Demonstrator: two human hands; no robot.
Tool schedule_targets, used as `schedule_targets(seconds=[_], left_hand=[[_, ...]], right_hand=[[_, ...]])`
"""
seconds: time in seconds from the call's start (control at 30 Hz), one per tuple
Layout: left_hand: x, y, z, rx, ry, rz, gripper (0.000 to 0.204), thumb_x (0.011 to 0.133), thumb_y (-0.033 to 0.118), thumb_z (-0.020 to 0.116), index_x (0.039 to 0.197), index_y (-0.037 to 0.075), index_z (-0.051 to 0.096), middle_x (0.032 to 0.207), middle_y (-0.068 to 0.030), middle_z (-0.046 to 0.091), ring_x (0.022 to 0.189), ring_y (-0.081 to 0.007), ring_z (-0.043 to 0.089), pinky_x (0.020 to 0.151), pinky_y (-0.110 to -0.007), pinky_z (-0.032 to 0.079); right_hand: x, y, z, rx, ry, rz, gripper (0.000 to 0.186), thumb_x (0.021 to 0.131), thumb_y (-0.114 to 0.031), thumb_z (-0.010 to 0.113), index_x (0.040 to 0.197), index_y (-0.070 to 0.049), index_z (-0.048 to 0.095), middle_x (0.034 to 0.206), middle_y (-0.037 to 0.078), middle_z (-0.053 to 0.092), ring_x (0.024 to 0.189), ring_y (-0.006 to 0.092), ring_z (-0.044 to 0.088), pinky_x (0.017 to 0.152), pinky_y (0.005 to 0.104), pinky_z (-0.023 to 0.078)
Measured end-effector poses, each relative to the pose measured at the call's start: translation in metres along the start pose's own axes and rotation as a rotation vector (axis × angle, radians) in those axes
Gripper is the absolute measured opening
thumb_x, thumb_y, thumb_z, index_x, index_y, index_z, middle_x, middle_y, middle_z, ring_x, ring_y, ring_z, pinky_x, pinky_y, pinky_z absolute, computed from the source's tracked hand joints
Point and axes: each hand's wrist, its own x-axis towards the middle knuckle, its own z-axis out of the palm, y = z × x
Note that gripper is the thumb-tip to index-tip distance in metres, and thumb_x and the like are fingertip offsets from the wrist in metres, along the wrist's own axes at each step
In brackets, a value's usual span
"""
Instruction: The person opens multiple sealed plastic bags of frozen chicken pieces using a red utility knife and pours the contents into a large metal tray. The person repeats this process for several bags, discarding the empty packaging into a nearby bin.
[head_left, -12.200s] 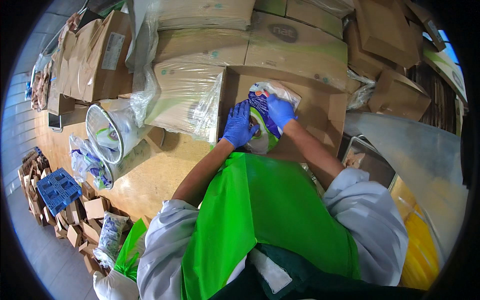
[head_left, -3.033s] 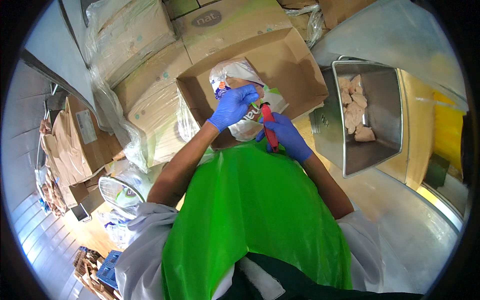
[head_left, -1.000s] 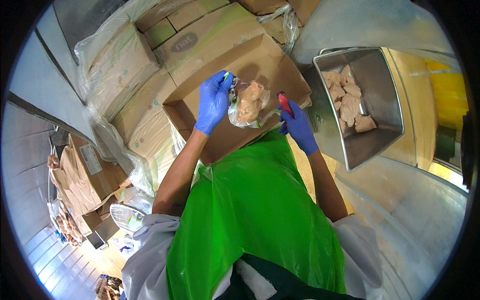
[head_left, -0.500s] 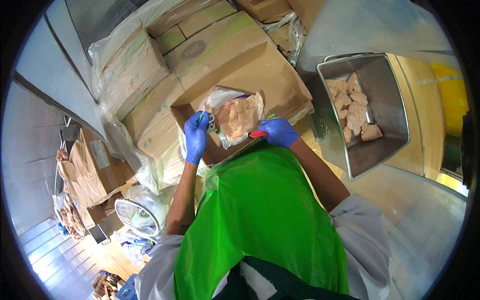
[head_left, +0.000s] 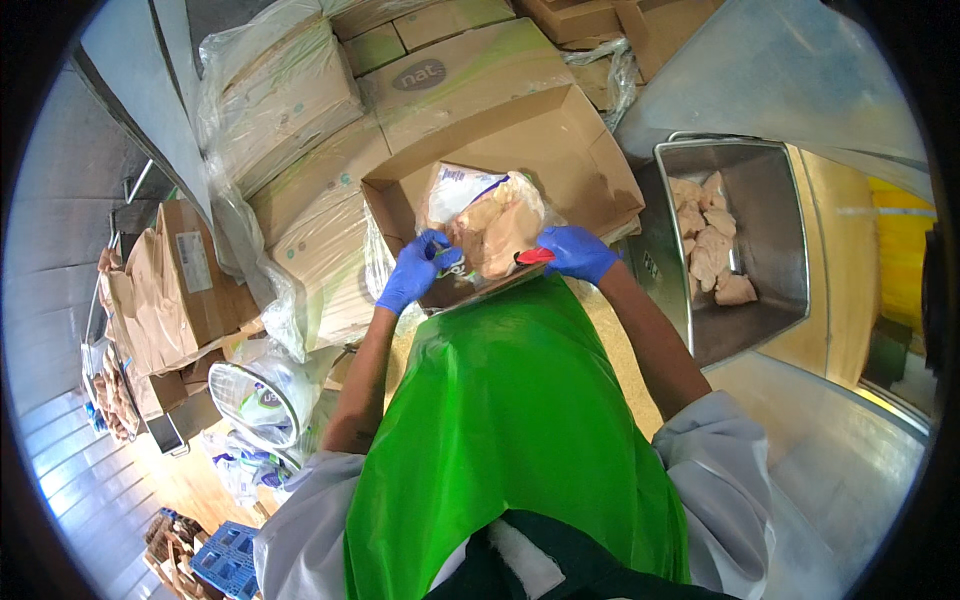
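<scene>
A clear plastic bag with white and purple print lies in a shallow open cardboard box in front of me. Pale raw meat pieces, looking like chicken, show through or out of it; I cannot tell how far the bag is open. My left hand, in a blue glove, is closed on the bag's near left edge. In my blue-gloved right hand is a small red tool, its dark tip against the bag's right side. The tool's exact kind is unclear.
To the right stands a deep steel bin holding several pale meat pieces. Plastic-wrapped cartons are stacked beneath and behind the box. At left are a hoop with a plastic bag, flattened cardboard and a blue crate.
My left hand has moved closer to the meat, its fingers lower on the bag. More of the bag's white printed part shows above the meat. The whole view has shifted slightly.
</scene>
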Motion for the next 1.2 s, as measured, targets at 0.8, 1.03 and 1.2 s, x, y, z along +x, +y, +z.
schedule_targets(seconds=[0.8,1.03,1.2], left_hand=[[0.182,-0.036,0.015,0.359,0.016,-0.209,0.076,0.059,0.064,0.071,0.099,-0.001,0.066,0.098,-0.022,0.066,0.093,-0.0333,0.064,0.081,-0.038,0.049],[0.196,-0.057,0.044,0.369,-0.069,-0.168,0.078,0.061,0.064,0.07,0.105,0.0,0.063,0.109,-0.0245,0.061,0.102,-0.0354,0.06,0.086,-0.039,0.047],[0.2,-0.073,0.046,0.256,-0.03,-0.033,0.087,0.064,0.061,0.069,0.119,-0.004,0.055,0.122,-0.0258,0.054,0.112,-0.0365,0.055,0.093,-0.039,0.044]], right_hand=[[0.033,-0.031,0.003,-0.414,0.152,0.15,0.009,0.072,-0.01,0.059,0.081,-0.01,0.061,0.076,0.012,0.062,0.074,0.0327,0.06,0.068,0.0431,0.046],[0.026,-0.042,0.004,-0.334,0.219,0.187,0.011,0.068,-0.01,0.059,0.079,-0.01,0.061,0.078,0.011,0.06,0.078,0.0315,0.058,0.07,0.0423,0.044],[0.005,-0.066,-0.002,-0.102,0.377,0.163,0.02,0.063,-0.007,0.061,0.083,-0.01,0.059,0.081,0.01,0.057,0.082,0.0313,0.055,0.073,0.0411,0.041]])
